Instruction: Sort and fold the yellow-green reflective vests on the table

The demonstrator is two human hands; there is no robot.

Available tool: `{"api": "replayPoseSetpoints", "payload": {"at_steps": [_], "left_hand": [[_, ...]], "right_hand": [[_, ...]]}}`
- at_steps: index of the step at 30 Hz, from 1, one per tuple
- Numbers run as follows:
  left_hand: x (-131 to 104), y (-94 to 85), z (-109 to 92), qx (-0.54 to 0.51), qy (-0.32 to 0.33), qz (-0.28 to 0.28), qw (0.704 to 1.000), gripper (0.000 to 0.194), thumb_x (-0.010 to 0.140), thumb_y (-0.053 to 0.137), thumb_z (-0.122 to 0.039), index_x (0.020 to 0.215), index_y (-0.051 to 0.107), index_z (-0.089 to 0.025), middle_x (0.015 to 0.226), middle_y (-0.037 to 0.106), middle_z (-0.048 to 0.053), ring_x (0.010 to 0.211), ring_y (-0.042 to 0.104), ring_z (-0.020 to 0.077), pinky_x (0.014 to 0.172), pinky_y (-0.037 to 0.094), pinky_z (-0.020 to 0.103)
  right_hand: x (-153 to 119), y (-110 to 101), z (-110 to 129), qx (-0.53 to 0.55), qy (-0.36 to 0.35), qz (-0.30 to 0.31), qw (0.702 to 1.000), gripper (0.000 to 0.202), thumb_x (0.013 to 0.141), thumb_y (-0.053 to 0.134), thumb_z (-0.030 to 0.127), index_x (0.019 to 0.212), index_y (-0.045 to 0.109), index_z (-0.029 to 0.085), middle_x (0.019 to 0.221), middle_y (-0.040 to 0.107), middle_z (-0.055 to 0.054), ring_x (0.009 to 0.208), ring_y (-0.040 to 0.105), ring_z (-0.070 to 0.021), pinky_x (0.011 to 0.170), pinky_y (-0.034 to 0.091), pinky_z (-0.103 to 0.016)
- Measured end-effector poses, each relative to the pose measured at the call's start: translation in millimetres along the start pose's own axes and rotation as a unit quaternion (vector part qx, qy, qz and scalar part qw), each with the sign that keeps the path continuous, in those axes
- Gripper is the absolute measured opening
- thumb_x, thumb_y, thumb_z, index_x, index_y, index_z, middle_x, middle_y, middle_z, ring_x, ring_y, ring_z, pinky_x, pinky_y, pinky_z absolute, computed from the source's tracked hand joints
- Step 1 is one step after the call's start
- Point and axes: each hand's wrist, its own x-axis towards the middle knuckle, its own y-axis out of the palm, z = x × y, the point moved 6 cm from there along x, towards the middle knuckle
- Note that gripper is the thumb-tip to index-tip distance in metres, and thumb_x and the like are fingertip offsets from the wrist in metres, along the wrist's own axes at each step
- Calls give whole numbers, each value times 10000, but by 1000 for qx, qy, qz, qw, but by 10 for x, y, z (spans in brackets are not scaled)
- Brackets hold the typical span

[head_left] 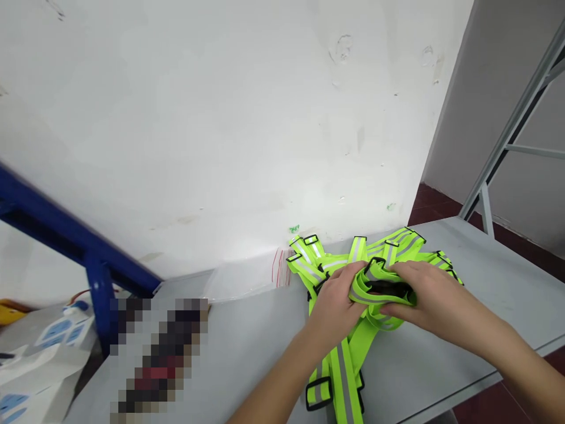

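Note:
A rolled-up reflective strap (368, 294), neon yellow-green with a grey stripe and black buckles, is held between both hands. My left hand (338, 303) grips its left side, thumb near the top. From the right, my right hand (419, 294) pinches the roll, with thumb and fingers on its upper and lower edges. Something dark shows inside the coil; I cannot make out what. Beneath and behind the hands lies a tangled pile of the same reflective straps (304, 259), several ends fanning out. Two long ends hang toward me, one with a large black buckle (318, 393).
A clear plastic zip bag (247, 277) lies left of the pile on the grey table (247, 347), against a white wall (229, 129). A blue metal frame (99, 294) and white-and-blue boxes (44, 353) stand at left. A metal ladder (507, 135) leans at right. One tabletop item is pixelated.

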Motion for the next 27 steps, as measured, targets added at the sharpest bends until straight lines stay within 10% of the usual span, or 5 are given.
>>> {"api": "replayPoseSetpoints", "payload": {"at_steps": [6, 11, 14, 27], "left_hand": [[73, -15, -102, -10, -16, 24, 1000, 252, 805, 540, -221, 1035, 639, -245, 882, 692, 6, 830, 636, 209, 758, 495, 301], [108, -119, -197, -128, 11, 251, 959, 650, 738, 646, -193, 1361, 484, -287, 1236, 628, 51, 1074, 616, 242, 847, 522, 318], [163, -249, -227, -129, 22, 206, 970, 867, 690, 732, -215, 1451, 341, -357, 1387, 525, 47, 1220, 543, 280, 885, 517, 327], [339, -182, -194, -12, 101, 91, 991, 349, 733, 741, -266, 1078, 696, -301, 1111, 701, 3, 1062, 623, 239, 929, 454, 300]], "right_hand": [[171, 116, -61, 69, 36, 69, 995, 256, 738, 709, 431, 720, 574, 215, 627, 636, 4, 547, 547, -165, 475, 288, -244], [211, 176, -156, 172, 15, 133, 976, 274, 773, 667, 447, 684, 579, 203, 590, 567, 48, 521, 480, -123, 463, 265, -235], [225, 190, -147, 183, 1, 162, 970, 283, 768, 668, 472, 716, 587, 206, 613, 573, 47, 540, 488, -131, 469, 285, -240], [390, 173, -132, 163, -10, 152, 975, 244, 796, 627, 395, 958, 601, 214, 796, 635, 5, 653, 552, -164, 539, 352, -249]]}}
